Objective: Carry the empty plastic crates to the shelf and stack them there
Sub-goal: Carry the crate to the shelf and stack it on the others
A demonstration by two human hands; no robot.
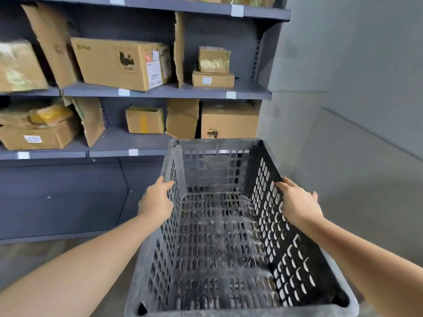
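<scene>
Grey metal shelving (160,91) loaded with brown cardboard boxes (121,62) fills the wall ahead, with a pale wall and floor off to the right. One dark grey perforated plastic crate (229,225), empty inside, is held up in front of the person, its far end close to the shelf's lower tiers but not resting on anything visible. No stacked crates show on the shelf, so the task looks to be in its carrying stage: this crate is yet to be set down, and whether others wait elsewhere cannot be told.

Both forearms reach forward, one along each long side of the crate. The left hand (156,201) lies against the outside of the left wall, fingers extended toward the rim. The right hand (299,202) grips the right rim from outside, thumb lying along the top edge and fingers wrapped over the outer side.
</scene>
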